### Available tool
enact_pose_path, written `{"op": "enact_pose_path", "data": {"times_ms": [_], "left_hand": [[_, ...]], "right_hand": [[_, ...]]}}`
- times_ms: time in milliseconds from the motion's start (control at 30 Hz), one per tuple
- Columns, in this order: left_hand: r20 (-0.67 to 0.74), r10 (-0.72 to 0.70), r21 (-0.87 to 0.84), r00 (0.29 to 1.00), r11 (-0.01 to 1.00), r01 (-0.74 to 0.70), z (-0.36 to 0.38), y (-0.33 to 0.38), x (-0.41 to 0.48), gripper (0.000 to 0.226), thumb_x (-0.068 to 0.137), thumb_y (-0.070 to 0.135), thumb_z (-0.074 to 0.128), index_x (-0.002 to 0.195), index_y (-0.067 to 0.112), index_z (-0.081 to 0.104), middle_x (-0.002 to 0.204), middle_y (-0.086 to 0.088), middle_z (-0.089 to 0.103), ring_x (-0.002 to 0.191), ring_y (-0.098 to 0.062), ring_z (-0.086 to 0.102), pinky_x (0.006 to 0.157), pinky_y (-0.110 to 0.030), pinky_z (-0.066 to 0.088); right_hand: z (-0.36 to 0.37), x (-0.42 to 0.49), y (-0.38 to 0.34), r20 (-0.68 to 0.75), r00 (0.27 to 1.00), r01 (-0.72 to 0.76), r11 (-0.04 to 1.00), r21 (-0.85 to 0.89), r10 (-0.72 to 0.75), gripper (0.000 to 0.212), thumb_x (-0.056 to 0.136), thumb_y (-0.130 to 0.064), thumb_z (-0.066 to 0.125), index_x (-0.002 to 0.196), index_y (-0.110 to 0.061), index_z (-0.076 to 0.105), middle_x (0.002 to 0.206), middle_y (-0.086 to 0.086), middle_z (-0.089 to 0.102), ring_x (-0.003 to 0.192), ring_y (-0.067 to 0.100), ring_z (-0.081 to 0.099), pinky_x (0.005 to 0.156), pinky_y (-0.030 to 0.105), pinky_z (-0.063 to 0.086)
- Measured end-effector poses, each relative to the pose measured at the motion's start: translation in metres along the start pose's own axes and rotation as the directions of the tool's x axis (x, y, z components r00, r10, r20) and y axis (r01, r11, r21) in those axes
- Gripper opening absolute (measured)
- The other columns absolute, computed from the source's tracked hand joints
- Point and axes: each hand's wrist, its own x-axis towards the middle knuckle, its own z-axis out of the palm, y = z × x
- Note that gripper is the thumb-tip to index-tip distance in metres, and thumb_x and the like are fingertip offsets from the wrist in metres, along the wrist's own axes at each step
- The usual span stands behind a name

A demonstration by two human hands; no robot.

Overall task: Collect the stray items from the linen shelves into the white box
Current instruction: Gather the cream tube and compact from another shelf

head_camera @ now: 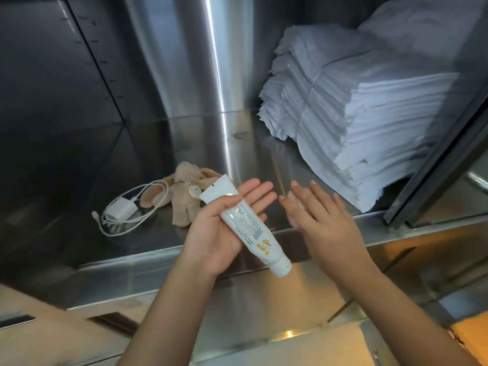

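A white tube with small print and an orange logo lies across the palm of my left hand, cap end towards me. The thumb is curled over it and the fingers are straight. My right hand hovers just right of the tube, back up, fingers spread and holding nothing. On the steel shelf behind my left hand lie a beige plush toy and a white charger with a looped cable. The white box is out of view.
A tall tied stack of folded white linen fills the right side of the shelf, with more linen behind it. A dark door frame slants down at the far right. The shelf's front lip runs below my hands.
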Motion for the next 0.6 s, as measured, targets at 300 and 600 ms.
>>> {"op": "enact_pose_path", "data": {"times_ms": [300,600], "left_hand": [[0.131,0.26,0.418,0.957,0.861,-0.291,0.016,0.024,0.05,0.046,0.083,0.024,0.046,0.126,0.01,0.049,0.124,-0.006,0.061,0.114,-0.017,0.058,0.099,-0.028,0.044],[0.539,0.068,0.839,0.839,-0.129,-0.528,-0.007,0.031,0.097,0.047,0.091,0.034,0.047,0.131,0.044,0.025,0.142,0.013,0.036,0.135,-0.004,0.029,0.11,-0.015,0.012]], "right_hand": [[0.02,0.02,0.026,-0.031,0.999,-0.034,0.999,0.002,0.034,0.048,0.08,-0.001,0.031,0.11,-0.007,0.068,0.118,0.018,0.063,0.106,0.042,0.059,0.079,0.052,0.049],[0.048,0.037,0.045,0.013,1.0,-0.024,0.999,-0.042,0.025,0.039,0.084,-0.007,0.038,0.111,-0.004,0.066,0.119,0.019,0.062,0.106,0.043,0.059,0.078,0.052,0.052]]}}
